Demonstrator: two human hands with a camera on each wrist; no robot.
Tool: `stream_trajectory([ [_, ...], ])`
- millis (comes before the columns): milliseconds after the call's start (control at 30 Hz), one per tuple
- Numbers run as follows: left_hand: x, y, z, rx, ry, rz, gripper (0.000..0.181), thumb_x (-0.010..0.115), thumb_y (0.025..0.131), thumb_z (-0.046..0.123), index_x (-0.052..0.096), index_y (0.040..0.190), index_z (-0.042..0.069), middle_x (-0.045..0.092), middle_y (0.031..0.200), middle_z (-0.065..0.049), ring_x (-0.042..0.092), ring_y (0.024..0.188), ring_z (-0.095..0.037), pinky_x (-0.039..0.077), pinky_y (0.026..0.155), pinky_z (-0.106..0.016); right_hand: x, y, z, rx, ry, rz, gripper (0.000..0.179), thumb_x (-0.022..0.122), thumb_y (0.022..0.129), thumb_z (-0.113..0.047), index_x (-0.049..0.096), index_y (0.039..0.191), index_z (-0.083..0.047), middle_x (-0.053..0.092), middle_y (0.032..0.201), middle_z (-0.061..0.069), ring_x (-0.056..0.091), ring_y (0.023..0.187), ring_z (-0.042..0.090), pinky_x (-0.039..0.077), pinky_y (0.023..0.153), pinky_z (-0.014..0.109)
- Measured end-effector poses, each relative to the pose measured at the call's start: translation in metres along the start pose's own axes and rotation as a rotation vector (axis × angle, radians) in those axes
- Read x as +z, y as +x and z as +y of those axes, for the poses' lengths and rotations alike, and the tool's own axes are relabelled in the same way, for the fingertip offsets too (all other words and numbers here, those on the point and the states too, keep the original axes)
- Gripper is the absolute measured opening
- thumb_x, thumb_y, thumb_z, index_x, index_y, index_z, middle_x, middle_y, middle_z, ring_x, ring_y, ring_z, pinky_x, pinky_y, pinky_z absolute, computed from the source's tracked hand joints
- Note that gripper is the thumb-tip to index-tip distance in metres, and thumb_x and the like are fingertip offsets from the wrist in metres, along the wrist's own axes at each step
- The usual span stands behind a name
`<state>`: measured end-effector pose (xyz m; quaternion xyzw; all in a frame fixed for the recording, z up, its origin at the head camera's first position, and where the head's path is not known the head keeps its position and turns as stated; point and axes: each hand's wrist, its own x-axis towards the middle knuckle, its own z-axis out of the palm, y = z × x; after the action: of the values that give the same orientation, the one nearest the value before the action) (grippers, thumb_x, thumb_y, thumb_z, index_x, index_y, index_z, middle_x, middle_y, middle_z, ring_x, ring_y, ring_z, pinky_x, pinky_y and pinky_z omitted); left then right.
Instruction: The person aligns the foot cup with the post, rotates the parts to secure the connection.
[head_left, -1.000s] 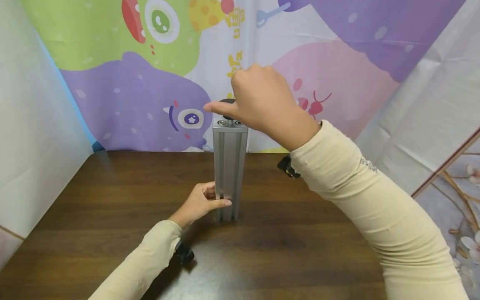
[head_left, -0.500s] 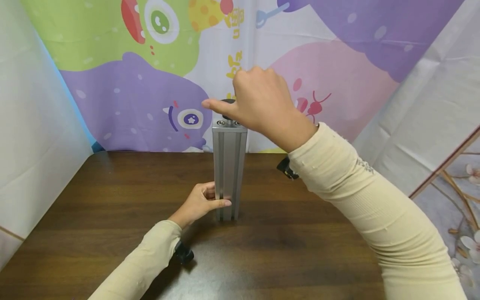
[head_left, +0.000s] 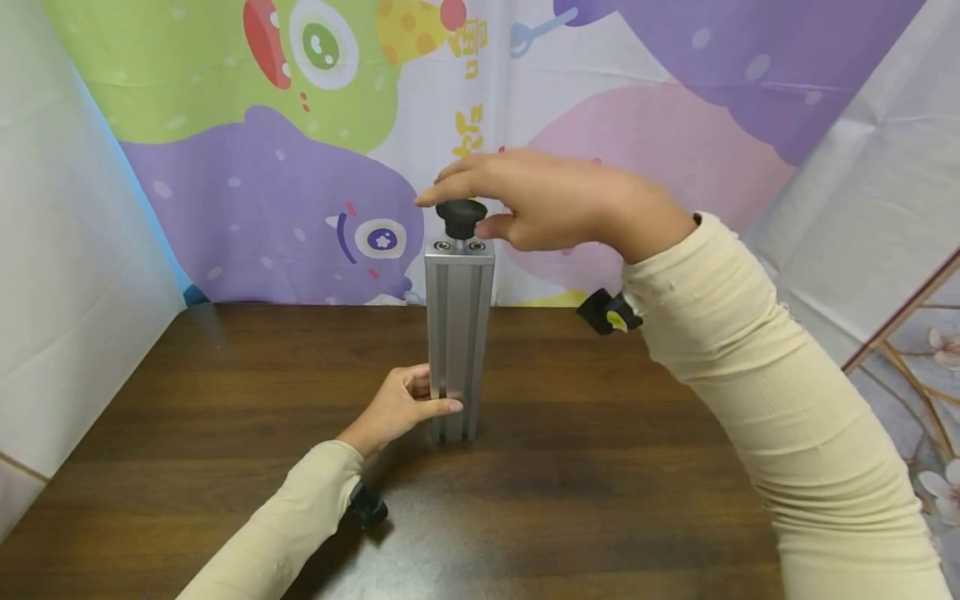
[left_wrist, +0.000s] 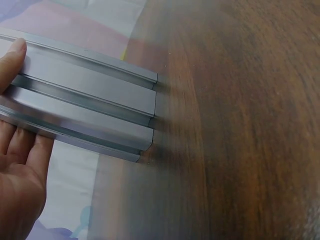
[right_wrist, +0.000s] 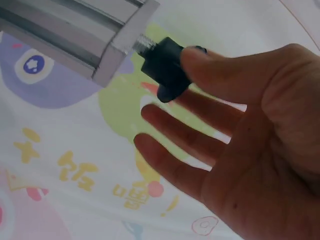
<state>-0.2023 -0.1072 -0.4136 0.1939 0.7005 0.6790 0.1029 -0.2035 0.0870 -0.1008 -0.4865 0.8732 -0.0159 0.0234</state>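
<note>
A silver aluminium profile (head_left: 459,333) stands upright on the table, its slots running lengthwise. My left hand (head_left: 397,404) grips it near the bottom, thumb across the near face and fingers behind, as the left wrist view also shows around the profile (left_wrist: 75,95). A black knob (head_left: 461,218) sits on top of the profile. In the right wrist view its threaded shaft (right_wrist: 144,44) shows between the knob (right_wrist: 167,70) and the end plate (right_wrist: 120,47). My right hand (head_left: 562,200) is spread around the knob, fingers extended past it and thumb against its side.
The brown wooden table (head_left: 600,483) lies under the profile. A printed cartoon curtain (head_left: 300,200) hangs behind, and pale cloth walls (head_left: 60,250) stand at the sides. Two screws (head_left: 442,246) sit in the profile's top plate.
My right hand has turned from curled fingers with the thumb stretched out to extended fingers around the knob, its wrist shifting right. The knob is more visible. My left hand and the profile stay put.
</note>
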Motion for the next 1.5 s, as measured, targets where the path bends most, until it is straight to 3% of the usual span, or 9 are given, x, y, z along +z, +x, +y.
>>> stream_trajectory([
  [100,0.0,0.0,0.0,-0.002,0.003,0.0,0.049,0.08,0.077,0.009,0.061,0.12,-0.004,0.071,0.104,-0.016,0.069,0.096,-0.019,0.055,0.084,-0.031,-0.002,-0.001,0.002,-0.022,0.036,-0.014,0.055,0.049,0.091,0.011,0.049,0.14,-0.012,0.053,0.139,0.004,0.047,0.126,0.019,0.044,0.1,0.036],
  [300,0.0,0.0,0.0,0.011,-0.001,-0.006,0.049,0.08,0.078,0.007,0.061,0.121,-0.004,0.071,0.104,-0.017,0.069,0.097,-0.02,0.055,0.084,-0.031,-0.002,0.002,-0.002,0.04,0.03,0.011,0.047,0.052,0.093,0.007,0.054,0.136,-0.01,0.058,0.134,0.003,0.055,0.113,0.016,0.046,0.092,0.032],
  [433,0.0,0.001,0.0,0.016,-0.01,-0.005,0.049,0.079,0.077,0.006,0.061,0.121,-0.004,0.071,0.104,-0.017,0.069,0.096,-0.02,0.055,0.085,-0.031,0.002,0.007,-0.01,0.164,-0.075,0.101,0.029,0.061,0.096,-0.023,0.068,0.114,-0.002,0.07,0.102,0.01,0.061,0.086,0.021,0.049,0.08,0.035],
  [533,0.0,0.001,0.0,0.015,-0.014,0.008,0.048,0.08,0.077,0.006,0.061,0.12,-0.005,0.071,0.103,-0.017,0.07,0.095,-0.02,0.055,0.084,-0.031,0.008,0.014,-0.016,0.307,-0.188,0.199,0.054,0.056,0.091,-0.055,0.067,0.08,-0.004,0.061,0.07,0.007,0.056,0.068,0.022,0.049,0.067,0.035],
  [800,0.002,0.0,0.001,0.031,-0.015,0.004,0.048,0.079,0.077,0.004,0.061,0.12,-0.006,0.071,0.103,-0.015,0.07,0.095,-0.018,0.055,0.084,-0.03,0.019,0.019,-0.021,0.515,-0.273,0.288,0.069,0.043,0.084,-0.076,0.053,0.068,-0.01,0.045,0.065,0.003,0.049,0.06,0.022,0.047,0.053,0.034],
  [1167,0.001,0.0,0.001,-0.008,-0.001,0.005,0.048,0.08,0.077,0.008,0.061,0.12,-0.004,0.071,0.104,-0.017,0.069,0.097,-0.02,0.055,0.085,-0.031,0.018,0.015,-0.021,0.492,-0.141,0.251,0.071,0.033,0.091,-0.072,0.059,0.069,-0.009,0.054,0.066,0.005,0.056,0.065,0.024,0.049,0.067,0.036],
  [1267,0.001,0.0,0.0,-0.003,0.009,0.003,0.047,0.08,0.077,0.008,0.061,0.119,-0.005,0.071,0.104,-0.018,0.069,0.097,-0.02,0.055,0.085,-0.031,0.011,0.009,-0.017,0.428,-0.054,0.129,0.067,0.033,0.096,-0.064,0.067,0.103,-0.007,0.068,0.095,0.008,0.062,0.089,0.026,0.047,0.086,0.039],
  [1367,0.001,0.0,0.0,0.001,0.011,0.001,0.048,0.08,0.078,0.008,0.061,0.12,-0.004,0.071,0.104,-0.017,0.069,0.097,-0.02,0.055,0.084,-0.031,0.003,0.002,-0.01,0.287,0.001,-0.002,0.054,0.04,0.101,-0.046,0.044,0.142,-0.01,0.053,0.138,0.006,0.054,0.12,0.024,0.038,0.106,0.039],
  [1500,0.001,0.0,0.0,0.002,0.009,0.0,0.048,0.08,0.077,0.008,0.061,0.12,-0.003,0.071,0.104,-0.017,0.069,0.098,-0.02,0.055,0.085,-0.031,-0.002,-0.005,-0.003,0.073,0.09,-0.044,0.053,0.046,0.101,-0.012,0.029,0.151,-0.015,0.032,0.155,0.0,0.034,0.139,0.018,0.025,0.115,0.035],
])
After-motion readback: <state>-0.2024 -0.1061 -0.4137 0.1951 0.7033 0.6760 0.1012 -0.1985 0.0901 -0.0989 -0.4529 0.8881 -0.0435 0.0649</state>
